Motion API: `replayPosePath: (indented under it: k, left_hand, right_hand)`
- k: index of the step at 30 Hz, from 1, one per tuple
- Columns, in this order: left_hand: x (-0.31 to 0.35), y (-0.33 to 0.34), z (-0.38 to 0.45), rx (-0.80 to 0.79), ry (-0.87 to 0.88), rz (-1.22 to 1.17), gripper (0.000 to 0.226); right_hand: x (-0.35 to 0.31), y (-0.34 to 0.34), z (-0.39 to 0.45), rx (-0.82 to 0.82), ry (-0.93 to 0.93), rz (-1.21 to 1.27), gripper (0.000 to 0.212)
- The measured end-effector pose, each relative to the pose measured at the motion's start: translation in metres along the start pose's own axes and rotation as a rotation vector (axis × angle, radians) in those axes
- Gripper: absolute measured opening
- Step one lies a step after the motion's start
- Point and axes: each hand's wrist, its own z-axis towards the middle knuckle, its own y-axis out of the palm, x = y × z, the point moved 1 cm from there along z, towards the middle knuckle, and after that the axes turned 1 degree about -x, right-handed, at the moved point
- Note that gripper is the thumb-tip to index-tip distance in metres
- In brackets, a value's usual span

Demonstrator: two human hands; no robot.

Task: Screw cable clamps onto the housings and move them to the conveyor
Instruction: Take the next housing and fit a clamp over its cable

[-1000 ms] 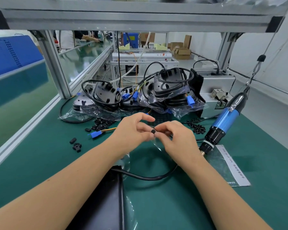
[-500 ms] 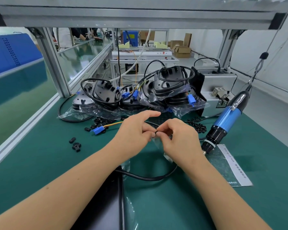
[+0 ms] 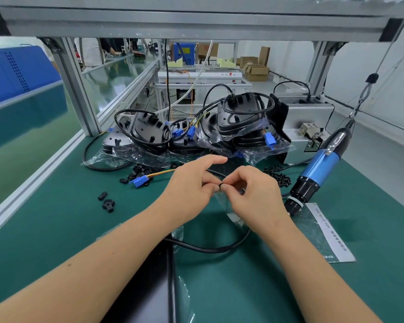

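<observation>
A: What are we holding? Our left hand and right hand meet in the middle of the green tabletop. Both grips are pinched on one tiny black piece.

B: We think it's a cable clamp, held up close so we can turn it the right way. It's too small to be sure.

A: Where are the housings?

B: One dark housing lies near us, under our left arm. Its black cable loops under our hands. More housings are piled at the far side, in clear bags.

A: And the screwdriver?

B: The blue screwdriver hangs on the right, close by, so we can grab it fast. Spare clamps lie on the left, and black screws just right of our hands.

A: No clamp is screwed on yet. The conveyor waits on the left.
</observation>
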Motion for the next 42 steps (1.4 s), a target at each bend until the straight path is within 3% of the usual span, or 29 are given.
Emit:
replayPosePath:
  k: [18,21,24,27,34,38,42]
  left_hand:
    - [-0.002,-0.012,-0.001,-0.085,-0.081,-0.051,0.052]
    - [-0.004,-0.026,-0.006,-0.108,-0.103,0.014,0.045]
    - [-0.010,-0.048,-0.019,-0.060,-0.135,0.052,0.037]
    - [-0.017,-0.077,-0.039,0.051,-0.147,0.058,0.026]
    - [-0.048,-0.114,-0.112,0.249,-0.276,-0.134,0.024]
    - [-0.066,-0.109,-0.134,0.230,-0.312,-0.194,0.023]
    - [-0.073,-0.105,-0.139,0.224,-0.297,-0.265,0.025]
  right_hand:
    - [-0.005,-0.001,-0.004,-0.016,-0.066,-0.013,0.005]
    - [-0.014,-0.003,-0.006,-0.007,0.018,0.139,0.009]
    - [-0.031,-0.002,-0.014,-0.135,0.185,0.435,0.017]
    - [-0.053,0.004,-0.027,-0.362,0.252,0.539,0.017]
    - [-0.126,0.028,-0.064,-0.808,0.025,0.352,0.015]
    - [-0.143,0.047,-0.077,-0.746,-0.174,0.053,0.014]
    - [-0.143,0.054,-0.080,-0.688,-0.156,-0.012,0.016]
